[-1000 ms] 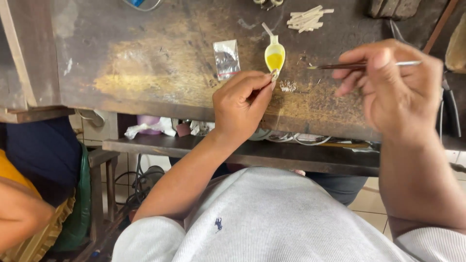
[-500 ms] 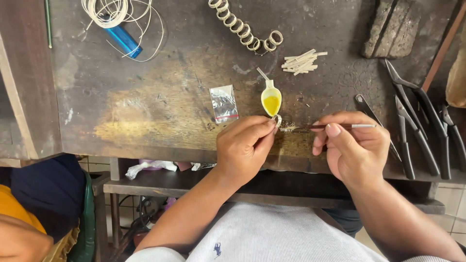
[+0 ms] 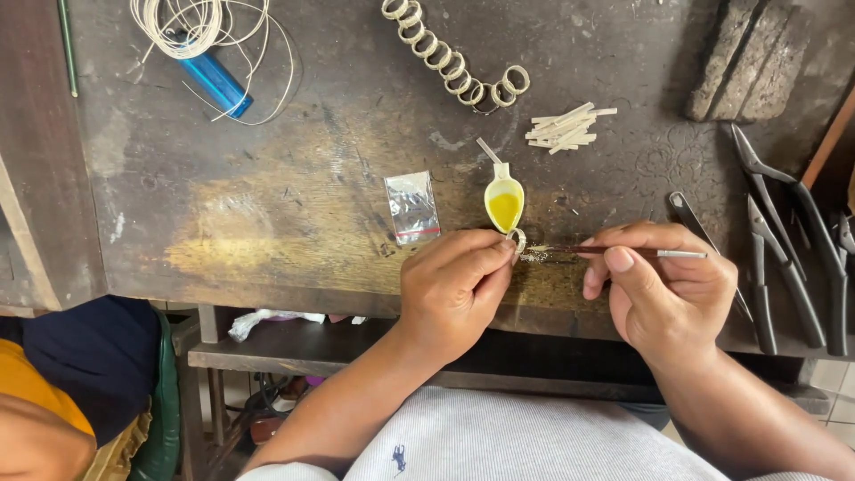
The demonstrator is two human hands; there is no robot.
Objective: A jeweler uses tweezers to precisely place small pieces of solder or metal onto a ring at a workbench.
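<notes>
At the bench's near edge: left hand [image 3: 454, 285] pinching small ring [image 3: 517, 239] at fingertips; right hand [image 3: 663, 289] at three o'clock, gripping thin brush [image 3: 623, 252], long axis nine-to-three, tip beside ring. Farther, twelve o'clock: yellow-filled spoon [image 3: 504, 203].

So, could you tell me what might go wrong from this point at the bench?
The left hand pinches a small ring right beside the little spoon-shaped dish of yellow liquid; a nudge could probably tip or spill it. The ring is held only at the fingertips near the bench's front edge, so a slip might send it to the floor. The right hand works a thin brush close to those fingers, so a jerk could smear them instead.
</notes>
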